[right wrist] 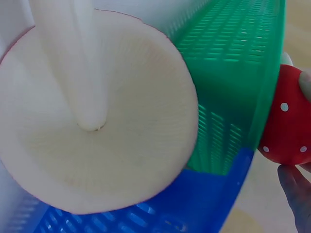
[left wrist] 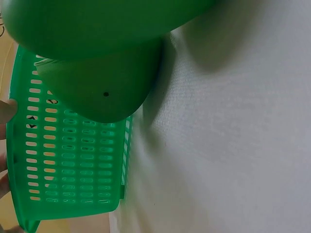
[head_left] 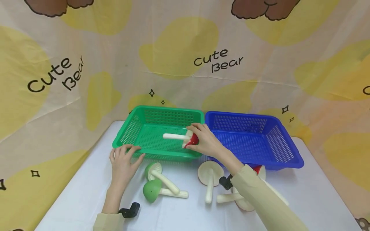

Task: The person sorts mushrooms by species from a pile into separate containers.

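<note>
My right hand (head_left: pixel 206 141) grips a red toy mushroom (head_left: pixel 193 140) by its white-dotted cap, above the right part of the green basket (head_left: pixel 157 153). Its white stem points left. On that basket's front left rim rests my left hand (head_left: pixel 122 163), fingers relaxed and thumb apart. Two green toy mushrooms, one (head_left: pixel 151 191) nearer me and one (head_left: pixel 153 170) behind it, lie touching in front of the basket. Farther right, a mushroom (head_left: pixel 210 173) lies with its pale underside up. My right sleeve partly hides two more mushrooms, one (head_left: pixel 244 204) near and one (head_left: pixel 261 171) red-capped.
A blue basket (head_left: pixel 289 163) stands against the green one's right side. Both sit at the back of the white-covered table (head_left: pixel 179 218), before a patterned cloth backdrop (head_left: pixel 179 48). Each wrist carries a black camera mount, the left one (head_left: pixel 131 210) near the table front.
</note>
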`<control>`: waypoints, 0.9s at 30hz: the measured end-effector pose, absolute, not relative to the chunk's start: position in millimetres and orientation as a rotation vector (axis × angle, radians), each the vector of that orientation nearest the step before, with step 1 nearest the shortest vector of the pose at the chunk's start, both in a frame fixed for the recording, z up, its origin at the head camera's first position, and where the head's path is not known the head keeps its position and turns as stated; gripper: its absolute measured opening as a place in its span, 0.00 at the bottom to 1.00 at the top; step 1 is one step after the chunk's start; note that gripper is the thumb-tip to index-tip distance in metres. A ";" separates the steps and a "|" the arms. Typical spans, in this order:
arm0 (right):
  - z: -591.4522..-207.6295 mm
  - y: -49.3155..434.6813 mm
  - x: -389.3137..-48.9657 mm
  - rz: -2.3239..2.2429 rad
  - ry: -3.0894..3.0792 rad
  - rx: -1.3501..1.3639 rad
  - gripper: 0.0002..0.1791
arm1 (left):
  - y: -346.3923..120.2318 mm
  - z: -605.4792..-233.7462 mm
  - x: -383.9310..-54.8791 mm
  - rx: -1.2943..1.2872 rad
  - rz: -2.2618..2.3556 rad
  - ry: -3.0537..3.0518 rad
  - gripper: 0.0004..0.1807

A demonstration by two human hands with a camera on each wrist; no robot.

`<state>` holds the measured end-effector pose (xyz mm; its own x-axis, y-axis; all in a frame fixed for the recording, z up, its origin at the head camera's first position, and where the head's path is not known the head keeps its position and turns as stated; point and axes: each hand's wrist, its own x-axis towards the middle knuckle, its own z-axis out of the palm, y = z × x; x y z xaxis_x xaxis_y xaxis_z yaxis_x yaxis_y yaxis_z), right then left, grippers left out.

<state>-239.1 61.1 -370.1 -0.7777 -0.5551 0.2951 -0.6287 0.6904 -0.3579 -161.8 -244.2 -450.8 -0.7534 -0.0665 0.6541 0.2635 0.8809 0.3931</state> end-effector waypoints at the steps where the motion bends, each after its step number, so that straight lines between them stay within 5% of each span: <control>1: -371.7 59.9 -240.3 0.666 -2.751 0.961 0.37 | -243.9 -450.5 -161.6 -0.142 -0.616 -2.350 0.16; 27: -394.9 40.0 -250.4 0.507 -2.886 0.989 0.39 | -243.1 -449.3 -160.2 -0.139 -0.599 -2.337 0.16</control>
